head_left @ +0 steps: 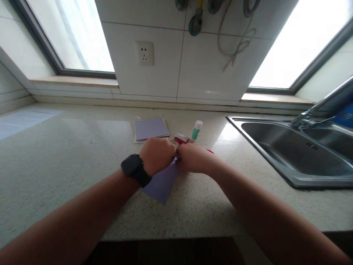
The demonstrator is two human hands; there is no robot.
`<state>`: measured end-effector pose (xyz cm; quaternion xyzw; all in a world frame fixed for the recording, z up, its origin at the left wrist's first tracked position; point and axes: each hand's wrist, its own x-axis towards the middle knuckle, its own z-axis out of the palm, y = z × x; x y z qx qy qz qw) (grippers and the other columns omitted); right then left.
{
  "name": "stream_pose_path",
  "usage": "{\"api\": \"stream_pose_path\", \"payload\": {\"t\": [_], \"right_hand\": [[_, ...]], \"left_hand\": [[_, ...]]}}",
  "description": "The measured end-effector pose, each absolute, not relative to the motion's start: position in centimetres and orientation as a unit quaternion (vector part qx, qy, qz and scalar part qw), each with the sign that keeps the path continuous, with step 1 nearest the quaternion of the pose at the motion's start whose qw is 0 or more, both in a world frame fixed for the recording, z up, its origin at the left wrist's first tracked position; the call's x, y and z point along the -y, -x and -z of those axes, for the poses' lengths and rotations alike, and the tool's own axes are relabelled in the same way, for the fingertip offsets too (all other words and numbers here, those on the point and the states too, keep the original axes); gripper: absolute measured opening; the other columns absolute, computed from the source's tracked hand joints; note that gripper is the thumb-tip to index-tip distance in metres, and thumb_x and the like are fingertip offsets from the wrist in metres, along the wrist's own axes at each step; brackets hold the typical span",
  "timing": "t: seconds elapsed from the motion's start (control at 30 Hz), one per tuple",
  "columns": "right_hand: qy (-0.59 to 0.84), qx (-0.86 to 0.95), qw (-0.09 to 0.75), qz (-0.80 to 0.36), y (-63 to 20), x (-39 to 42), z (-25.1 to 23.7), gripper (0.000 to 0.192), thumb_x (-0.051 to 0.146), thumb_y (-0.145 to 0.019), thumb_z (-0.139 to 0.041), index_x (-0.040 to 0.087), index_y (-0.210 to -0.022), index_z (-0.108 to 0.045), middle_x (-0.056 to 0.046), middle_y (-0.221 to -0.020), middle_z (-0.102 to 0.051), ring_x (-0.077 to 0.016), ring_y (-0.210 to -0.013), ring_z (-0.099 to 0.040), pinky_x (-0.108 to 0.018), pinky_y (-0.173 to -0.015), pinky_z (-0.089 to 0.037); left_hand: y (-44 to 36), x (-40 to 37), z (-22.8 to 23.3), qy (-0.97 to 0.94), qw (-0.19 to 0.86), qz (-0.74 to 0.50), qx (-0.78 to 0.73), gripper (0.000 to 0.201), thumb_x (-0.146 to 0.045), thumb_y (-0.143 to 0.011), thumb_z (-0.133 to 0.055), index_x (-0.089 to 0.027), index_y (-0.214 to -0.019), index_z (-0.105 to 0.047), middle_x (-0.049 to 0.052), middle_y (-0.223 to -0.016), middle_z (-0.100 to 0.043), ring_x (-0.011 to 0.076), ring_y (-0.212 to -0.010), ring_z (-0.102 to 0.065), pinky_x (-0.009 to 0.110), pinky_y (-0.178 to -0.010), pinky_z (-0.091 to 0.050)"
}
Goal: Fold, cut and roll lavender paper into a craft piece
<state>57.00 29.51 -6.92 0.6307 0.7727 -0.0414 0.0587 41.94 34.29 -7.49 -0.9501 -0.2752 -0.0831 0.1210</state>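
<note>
A sheet of purple paper (162, 184) lies under my hands near the middle of the counter, one corner pointing toward me. My left hand (158, 154), with a black watch on its wrist, is closed at the paper's far part. Pressed up beside it, my right hand (194, 157) is also closed on the paper. My fingertips are largely hidden behind the knuckles. Just beyond them sits a small red and white box (181, 138). A glue stick (196, 130) with a white cap and green label stands to its right. Part of a red object (210, 151) shows behind my right wrist.
A stack of purple paper (152, 129) rests on the counter (91, 154) behind my left hand. A printed sheet (24, 119) lies at far left. On the right is a steel sink (264, 162) with a faucet (303, 117). A wall socket (144, 53) and hanging cord are at the back.
</note>
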Motion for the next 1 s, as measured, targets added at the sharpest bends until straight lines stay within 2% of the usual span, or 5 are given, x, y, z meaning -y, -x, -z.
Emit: {"api": "stream_pose_path", "payload": {"t": [0.17, 0.33, 0.47, 0.8, 1.0], "right_hand": [[-0.587, -0.803, 0.048, 0.095, -58.1, -30.2, 6.7, 0.016, 0.026, -0.083, -0.063, 0.016, -0.08, -0.075, -0.008, -0.075, -0.073, -0.0161, -0.065, -0.064, -0.026, -0.056, -0.039], [-0.625, -0.769, 0.025, -0.132, -57.7, -29.3, 6.9, 0.022, 0.018, -0.092, -0.051, 0.014, -0.089, -0.072, -0.014, -0.083, -0.074, -0.0244, -0.071, -0.069, -0.032, -0.058, -0.037], [-0.591, -0.785, 0.029, -0.181, -56.8, -28.7, 6.7, 0.03, 0.009, -0.096, -0.04, 0.014, -0.091, -0.07, -0.014, -0.082, -0.074, -0.0242, -0.072, -0.069, -0.032, -0.059, -0.037], [-0.63, -0.742, 0.018, 0.226, -58.4, -29.9, 6.5, 0.019, 0.029, -0.08, -0.059, 0.016, -0.078, -0.073, -0.004, -0.065, -0.065, -0.0129, -0.056, -0.055, -0.026, -0.052, -0.037], [-0.636, -0.772, 0.009, -0.003, -58.2, -29.1, 6.7, 0.017, 0.024, -0.084, -0.059, 0.016, -0.083, -0.073, -0.01, -0.078, -0.07, -0.0193, -0.067, -0.062, -0.03, -0.058, -0.039]], "left_hand": [[-42.2, -33.6, 7.3, 0.944, 0.144, 0.099, 0.278, 0.033, -0.012, -0.09, -0.041, -0.015, -0.075, -0.071, 0.014, -0.069, -0.071, 0.0292, -0.064, -0.069, 0.034, -0.05, -0.039], [-42.2, -35.3, 7.2, 0.956, -0.069, 0.03, 0.283, 0.021, -0.028, -0.084, -0.055, -0.015, -0.077, -0.07, 0.009, -0.072, -0.07, 0.0212, -0.064, -0.065, 0.029, -0.052, -0.038], [-41.6, -36.8, 7.2, 0.962, -0.132, -0.029, 0.239, 0.023, -0.034, -0.083, -0.058, -0.018, -0.068, -0.068, 0.002, -0.06, -0.064, 0.0138, -0.053, -0.058, 0.025, -0.048, -0.036], [-42.0, -34.0, 6.6, 0.946, 0.148, 0.092, 0.273, 0.033, -0.013, -0.092, -0.039, -0.014, -0.083, -0.071, 0.015, -0.074, -0.072, 0.0308, -0.068, -0.07, 0.035, -0.053, -0.041], [-42.0, -34.2, 6.9, 0.94, 0.089, 0.072, 0.322, 0.027, -0.025, -0.088, -0.049, -0.015, -0.077, -0.072, 0.014, -0.072, -0.071, 0.0285, -0.064, -0.068, 0.033, -0.05, -0.038]]}}
